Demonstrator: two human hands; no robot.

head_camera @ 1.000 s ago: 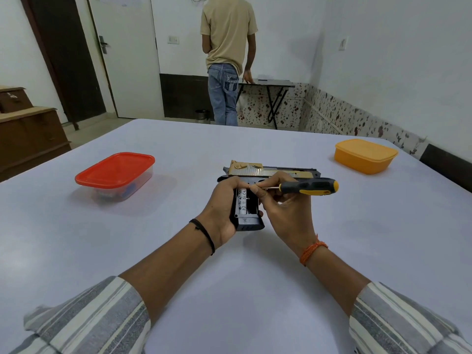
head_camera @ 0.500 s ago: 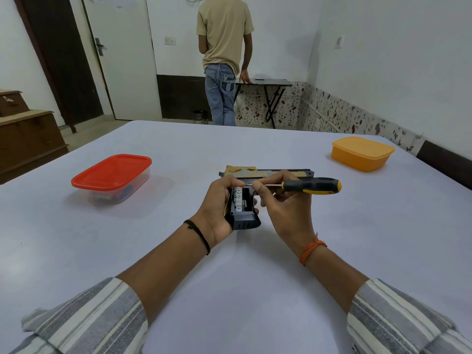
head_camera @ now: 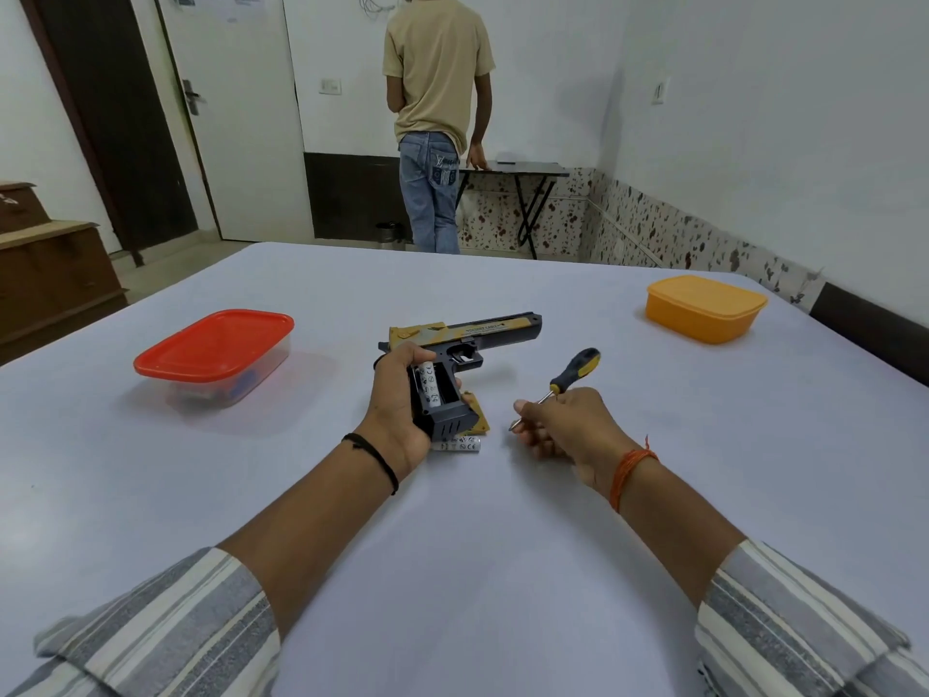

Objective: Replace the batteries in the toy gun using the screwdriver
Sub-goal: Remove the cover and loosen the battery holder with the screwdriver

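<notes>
Holding: the left hand (head_camera: 397, 404) wraps its grip round the handle of the toy gun (head_camera: 462, 339), fingers curled behind it, thumb on the near side.
Toy gun: lies on its side near the middle of the table (head_camera: 477, 545), barrel pointing right, handle toward the person; black body with a yellow top.
Battery bay: open in the handle, with one white battery (head_camera: 430, 382) sitting in it.
Loose battery: a second white battery (head_camera: 460, 445) lies flat on the table, just below the butt of the handle and beside the left hand.
Yellow piece: a flat yellow piece (head_camera: 477, 412) lies against the right side of the handle; what it is cannot be told.
Right hand (head_camera: 568, 427): its grip is closed on the shaft of the screwdriver (head_camera: 573, 372), apart from the gun.
Screwdriver: tilted, black and yellow handle up and away, metal tip low toward the table.
Red-lidded box (head_camera: 213, 349): on the table, far left.
Orange box (head_camera: 704, 306): far right.
Background: a person (head_camera: 437, 108) stands facing away at a small black table (head_camera: 518, 168).
</notes>
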